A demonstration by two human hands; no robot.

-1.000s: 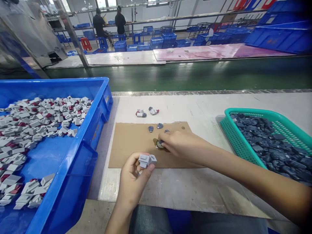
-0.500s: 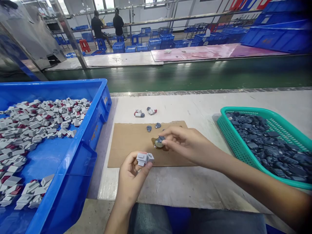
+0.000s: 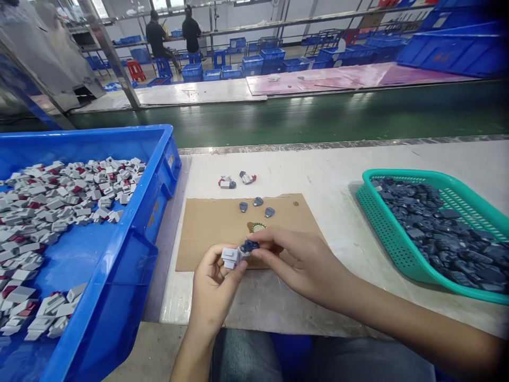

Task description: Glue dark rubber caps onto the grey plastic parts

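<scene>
Between the thumb and fingers of my left hand (image 3: 217, 281) is a light grey plastic part (image 3: 230, 257) with a stepped, blocky shape. My right hand (image 3: 296, 260) pinches a small dark blue plastic piece (image 3: 249, 245) against the right end of that grey part. Just behind my right fingers, a bottle cap (image 3: 258, 227) with a wet brown patch around it lies on a cardboard sheet (image 3: 207, 233). Several loose dark blue pieces (image 3: 258, 201) rest near the sheet's far edge. Beyond them on the table are two joined grey, red and blue parts (image 3: 227, 182).
At left stands a large blue bin (image 3: 131, 249) of grey and red parts. A green basket (image 3: 382, 233) of dark blue pieces stands at right. Behind the table runs a green conveyor belt (image 3: 318, 114). Two people (image 3: 192, 34) are at a far bench.
My right hand has moved from the bottle cap toward me and left, bringing the dark blue piece onto the grey part. My left hand has stayed nearly still. The view has tilted slightly down.
</scene>
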